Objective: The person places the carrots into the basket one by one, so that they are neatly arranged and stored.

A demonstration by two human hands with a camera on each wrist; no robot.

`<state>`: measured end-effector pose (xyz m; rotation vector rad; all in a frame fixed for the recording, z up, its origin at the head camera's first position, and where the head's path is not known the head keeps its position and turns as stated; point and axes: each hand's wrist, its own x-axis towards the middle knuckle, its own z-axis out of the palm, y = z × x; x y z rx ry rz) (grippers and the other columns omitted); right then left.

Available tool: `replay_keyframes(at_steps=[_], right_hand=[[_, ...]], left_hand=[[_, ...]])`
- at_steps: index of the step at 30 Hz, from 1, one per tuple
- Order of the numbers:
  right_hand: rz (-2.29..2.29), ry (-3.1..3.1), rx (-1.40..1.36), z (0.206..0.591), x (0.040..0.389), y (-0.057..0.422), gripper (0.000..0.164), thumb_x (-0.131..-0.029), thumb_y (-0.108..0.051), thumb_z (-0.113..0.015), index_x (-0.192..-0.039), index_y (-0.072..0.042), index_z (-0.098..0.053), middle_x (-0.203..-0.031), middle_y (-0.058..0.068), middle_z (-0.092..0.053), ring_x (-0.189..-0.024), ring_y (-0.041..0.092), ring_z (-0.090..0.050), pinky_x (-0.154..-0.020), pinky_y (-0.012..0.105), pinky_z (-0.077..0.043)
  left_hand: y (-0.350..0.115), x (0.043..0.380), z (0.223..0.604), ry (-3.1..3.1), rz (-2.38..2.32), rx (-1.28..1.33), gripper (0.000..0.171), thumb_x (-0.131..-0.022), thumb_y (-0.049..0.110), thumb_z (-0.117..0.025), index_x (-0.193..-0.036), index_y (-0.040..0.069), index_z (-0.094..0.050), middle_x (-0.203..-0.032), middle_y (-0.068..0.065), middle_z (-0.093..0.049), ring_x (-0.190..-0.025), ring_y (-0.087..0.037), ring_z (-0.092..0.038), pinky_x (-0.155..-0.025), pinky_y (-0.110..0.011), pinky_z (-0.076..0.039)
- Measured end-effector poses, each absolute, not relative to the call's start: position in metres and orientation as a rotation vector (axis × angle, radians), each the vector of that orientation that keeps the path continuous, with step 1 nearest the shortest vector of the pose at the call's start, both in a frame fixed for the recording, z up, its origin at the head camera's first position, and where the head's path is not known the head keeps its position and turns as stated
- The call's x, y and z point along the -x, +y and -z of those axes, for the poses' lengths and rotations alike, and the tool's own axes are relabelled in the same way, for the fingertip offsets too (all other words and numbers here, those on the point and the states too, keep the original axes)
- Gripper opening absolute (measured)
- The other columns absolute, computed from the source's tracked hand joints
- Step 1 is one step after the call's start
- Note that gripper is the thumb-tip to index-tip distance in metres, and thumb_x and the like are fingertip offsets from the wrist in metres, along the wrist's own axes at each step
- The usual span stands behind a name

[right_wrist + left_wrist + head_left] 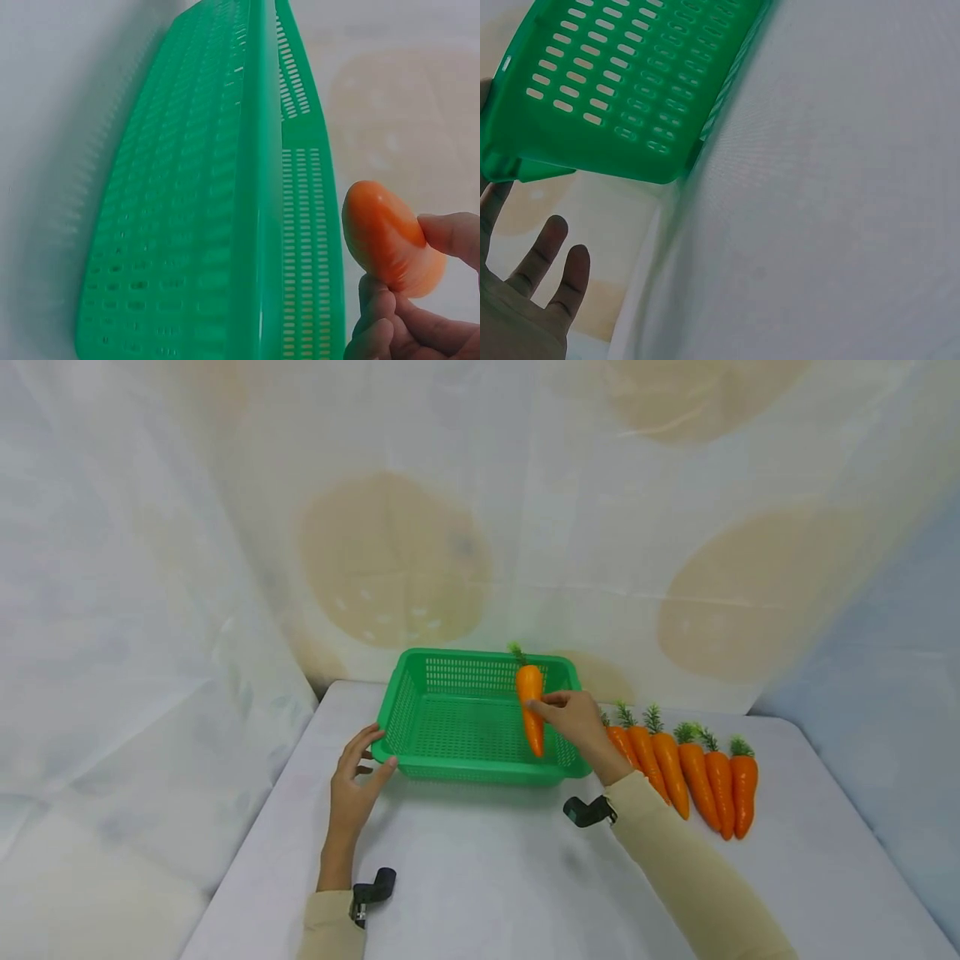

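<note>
A: What is in the green perforated plastic basket?

B: Nothing lies on its bottom. The right hand pinches one orange plastic carrot with a green top between thumb and fingers, and holds it upright, tip down, over the right part of the basket.

A: And the other grip?

B: The left hand has its fingers apart and straight; the fingertips touch the basket's near left corner.

A: What do the wrist views add?

B: The right wrist view shows the fingers curled around the carrot's rounded end, beside the basket wall. The left wrist view shows only spread fingers under the corner.

A: What else is around?

B: Six more orange carrots lie in a row on the white surface, right of the basket. The right forearm partly covers the first ones.
</note>
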<state>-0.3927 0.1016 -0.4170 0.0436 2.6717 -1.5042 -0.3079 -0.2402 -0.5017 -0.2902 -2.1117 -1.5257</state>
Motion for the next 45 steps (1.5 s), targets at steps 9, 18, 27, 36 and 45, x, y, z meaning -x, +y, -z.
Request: replay_keyframes(at_steps=[9,18,27,36,45], right_hand=[[1.508,2.641,-0.047,0.421,0.394,0.076,0.053,-0.091,-0.043,-0.072,-0.125,-0.002,-0.067,-0.122,0.015,-0.066,-0.112,0.031,-0.060,-0.093,0.047,-0.050],[1.534,2.627,-0.041,0.427,0.400,0.056,0.050,-0.090,-0.043,-0.074,-0.121,-0.003,-0.070,-0.117,0.011,-0.069,-0.108,0.029,-0.062,-0.091,0.046,-0.050],[1.518,2.639,-0.046,0.429,0.406,0.032,0.046,-0.089,-0.041,-0.075,-0.116,-0.003,-0.071,-0.111,0.009,-0.071,-0.103,0.027,-0.064,-0.087,0.044,-0.053],[1.499,2.647,-0.003,0.436,0.412,0.008,0.046,-0.090,-0.039,-0.074,-0.116,-0.001,-0.071,-0.112,0.011,-0.070,-0.102,0.027,-0.064,-0.085,0.042,-0.054],[1.526,2.604,0.014,0.443,0.412,-0.011,0.045,-0.089,-0.037,-0.076,-0.113,0.001,-0.071,-0.108,0.011,-0.071,-0.094,0.025,-0.067,-0.078,0.039,-0.056]], left_hand=[[-0.241,0.306,0.505,-2.111,1.559,0.258,0.048,-0.093,0.012,-0.072,-0.137,0.001,-0.057,-0.150,-0.014,-0.047,-0.105,-0.023,-0.049,-0.083,-0.059,-0.042],[-0.241,0.311,0.506,-2.112,1.602,0.261,0.049,-0.093,0.014,-0.073,-0.138,0.004,-0.058,-0.151,-0.007,-0.046,-0.107,-0.022,-0.048,-0.085,-0.055,-0.043],[-0.242,0.313,0.506,-2.101,1.590,0.279,0.048,-0.093,0.013,-0.072,-0.138,0.004,-0.058,-0.150,-0.009,-0.047,-0.107,-0.019,-0.049,-0.084,-0.055,-0.044],[-0.241,0.312,0.506,-2.089,1.581,0.276,0.048,-0.093,0.010,-0.073,-0.137,0.002,-0.058,-0.149,-0.012,-0.047,-0.107,-0.024,-0.050,-0.083,-0.058,-0.043],[-0.245,0.322,0.525,-2.094,1.559,0.263,0.050,-0.092,0.013,-0.074,-0.138,0.004,-0.058,-0.150,-0.008,-0.047,-0.108,-0.023,-0.050,-0.082,-0.058,-0.044]])
